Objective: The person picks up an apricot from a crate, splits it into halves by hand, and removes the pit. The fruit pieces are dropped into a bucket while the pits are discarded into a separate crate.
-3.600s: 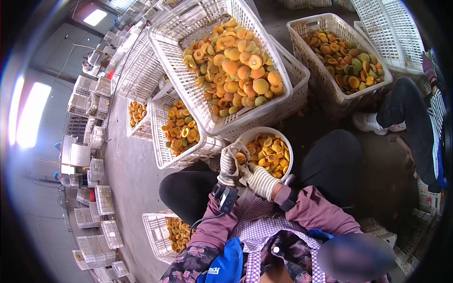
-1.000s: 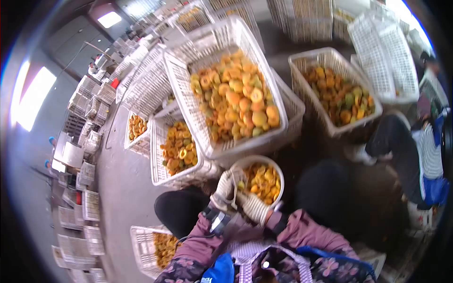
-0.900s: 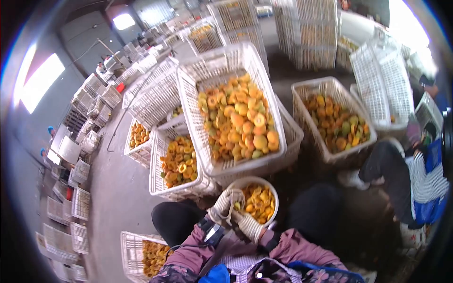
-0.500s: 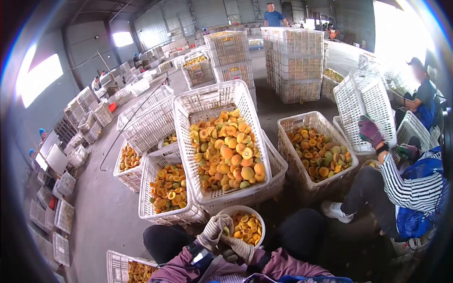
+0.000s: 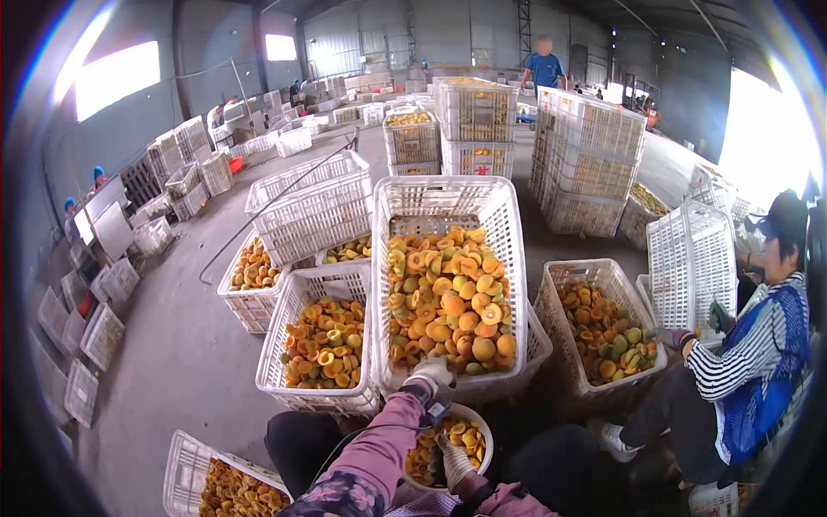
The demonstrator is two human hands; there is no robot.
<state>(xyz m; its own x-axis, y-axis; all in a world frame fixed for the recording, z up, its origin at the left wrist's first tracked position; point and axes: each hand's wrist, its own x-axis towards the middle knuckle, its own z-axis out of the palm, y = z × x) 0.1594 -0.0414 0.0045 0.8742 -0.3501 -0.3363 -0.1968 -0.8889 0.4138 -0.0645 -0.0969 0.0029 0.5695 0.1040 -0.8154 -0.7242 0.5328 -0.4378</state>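
Observation:
My gloved left hand [image 5: 431, 372] reaches over the near rim of a tilted white plastic crate [image 5: 389, 284]. Its fingers look apart and touch the lowest of the orange-yellow apricots [image 5: 448, 297], some whole, some halved. Below it, my gloved right hand [image 5: 457, 464] is low at the edge of a white bucket [image 5: 488, 439] between my knees. The right fingers are curled; what is inside them is hidden. Halved apricots [image 5: 465, 435] lie in that bucket, partly covered by my left sleeve.
More fruit-filled crates stand at left [image 5: 269, 366] and right [image 5: 551, 319]. One crate of darker halves [image 5: 185, 465] is by my left leg. A co-worker in a striped sleeve [image 5: 732, 366] sits at right beside an upturned crate [image 5: 689, 258]. Tall crate stacks [image 5: 586, 164] rise behind.
My hands were together in front of the bucket, with a fruit between them. The left has moved up to the crate; the right has stayed low by the bucket. The view has turned left.

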